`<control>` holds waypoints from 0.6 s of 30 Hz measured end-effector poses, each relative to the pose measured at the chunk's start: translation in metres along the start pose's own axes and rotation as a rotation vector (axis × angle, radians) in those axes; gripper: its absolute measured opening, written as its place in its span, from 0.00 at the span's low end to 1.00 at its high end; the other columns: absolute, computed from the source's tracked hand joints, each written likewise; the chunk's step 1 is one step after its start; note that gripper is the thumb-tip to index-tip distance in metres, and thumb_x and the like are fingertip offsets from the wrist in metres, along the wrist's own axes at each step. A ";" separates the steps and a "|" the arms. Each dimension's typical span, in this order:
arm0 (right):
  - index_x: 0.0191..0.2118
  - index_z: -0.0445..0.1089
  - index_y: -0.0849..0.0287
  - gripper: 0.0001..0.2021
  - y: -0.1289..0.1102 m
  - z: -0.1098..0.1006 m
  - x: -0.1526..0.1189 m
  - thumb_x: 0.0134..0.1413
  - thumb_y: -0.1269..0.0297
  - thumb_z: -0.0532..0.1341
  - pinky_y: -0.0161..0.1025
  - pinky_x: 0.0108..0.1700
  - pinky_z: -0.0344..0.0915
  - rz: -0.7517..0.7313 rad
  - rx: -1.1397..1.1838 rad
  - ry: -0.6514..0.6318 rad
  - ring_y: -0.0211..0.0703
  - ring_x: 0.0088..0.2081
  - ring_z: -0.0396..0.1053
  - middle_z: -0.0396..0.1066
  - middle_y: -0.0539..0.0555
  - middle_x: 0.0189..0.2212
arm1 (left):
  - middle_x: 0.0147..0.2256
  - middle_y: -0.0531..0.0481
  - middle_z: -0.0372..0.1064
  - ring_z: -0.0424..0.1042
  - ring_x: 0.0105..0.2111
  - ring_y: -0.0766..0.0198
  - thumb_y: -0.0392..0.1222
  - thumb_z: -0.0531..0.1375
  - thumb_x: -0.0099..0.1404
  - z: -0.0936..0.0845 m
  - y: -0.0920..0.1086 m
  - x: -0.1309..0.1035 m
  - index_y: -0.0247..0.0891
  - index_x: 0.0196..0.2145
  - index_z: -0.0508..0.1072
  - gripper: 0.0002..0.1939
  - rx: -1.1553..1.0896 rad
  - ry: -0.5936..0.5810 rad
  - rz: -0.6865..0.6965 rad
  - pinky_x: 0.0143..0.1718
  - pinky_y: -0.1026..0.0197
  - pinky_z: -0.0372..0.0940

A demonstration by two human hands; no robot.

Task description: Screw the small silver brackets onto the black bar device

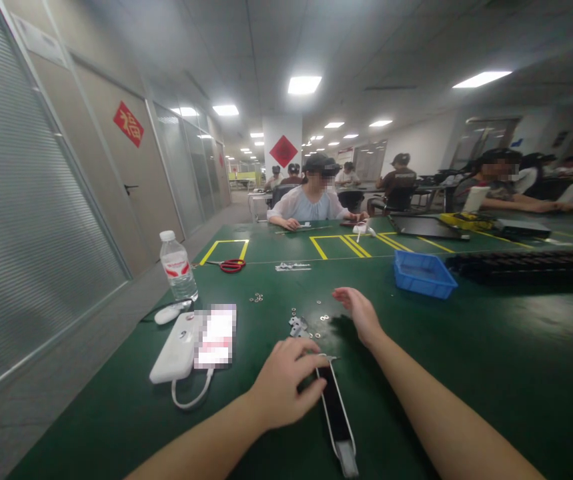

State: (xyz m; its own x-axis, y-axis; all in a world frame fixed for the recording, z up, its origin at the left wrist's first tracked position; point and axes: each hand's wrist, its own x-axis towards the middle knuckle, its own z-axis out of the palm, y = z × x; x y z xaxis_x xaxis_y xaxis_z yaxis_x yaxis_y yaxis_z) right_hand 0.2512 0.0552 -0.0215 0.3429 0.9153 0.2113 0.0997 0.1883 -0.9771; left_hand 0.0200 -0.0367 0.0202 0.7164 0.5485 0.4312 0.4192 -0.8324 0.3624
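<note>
My left hand (289, 383) is over the left edge of a long, narrow black object with a white rim (336, 403), which lies on the table and has a grey end piece. Its thumb and forefinger are apart at the object's far end; whether they press on it is hard to see. My right hand (359, 313) hovers to the right with fingers stretched out and nothing in them. Between and beyond my hands are small grey metal brackets (297, 327) and several small metal rings (324, 318).
On the left stand a water bottle (179, 270), a white power bank (176, 350) cabled to a phone (216, 337), and a white mouse (171, 312). Farther off are red-handled scissors (232, 265), metal strips (293, 267) and a blue bin (423, 273). A person (313, 200) sits opposite.
</note>
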 end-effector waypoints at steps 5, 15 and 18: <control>0.48 0.69 0.57 0.19 0.011 -0.013 -0.006 0.56 0.62 0.47 0.46 0.58 0.56 -0.127 -0.411 -0.140 0.45 0.53 0.64 0.69 0.55 0.49 | 0.52 0.42 0.60 0.59 0.54 0.52 0.45 0.58 0.58 -0.002 -0.035 0.012 0.40 0.50 0.66 0.21 0.084 0.095 -0.295 0.54 0.50 0.56; 0.43 0.74 0.54 0.21 0.001 0.003 -0.011 0.48 0.78 0.52 0.45 0.60 0.54 -0.275 -0.691 -0.470 0.44 0.56 0.62 0.69 0.50 0.51 | 0.63 0.37 0.45 0.47 0.62 0.45 0.59 0.59 0.55 0.015 -0.054 0.047 0.38 0.62 0.52 0.43 0.073 -0.198 -0.413 0.59 0.46 0.49; 0.37 0.76 0.52 0.15 -0.006 -0.001 -0.019 0.50 0.74 0.54 0.44 0.53 0.62 -0.305 -0.703 -0.425 0.46 0.48 0.70 0.74 0.50 0.43 | 0.62 0.40 0.48 0.48 0.61 0.46 0.58 0.59 0.57 0.025 -0.058 0.055 0.40 0.61 0.55 0.38 0.068 -0.183 -0.374 0.59 0.47 0.49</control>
State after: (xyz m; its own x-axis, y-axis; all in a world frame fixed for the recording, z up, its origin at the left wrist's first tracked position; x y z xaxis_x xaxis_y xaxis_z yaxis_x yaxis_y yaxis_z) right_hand 0.2455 0.0365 -0.0200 -0.1560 0.9425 0.2956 0.7309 0.3115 -0.6073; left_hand 0.0487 0.0398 0.0019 0.5927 0.7958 0.1238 0.7006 -0.5853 0.4081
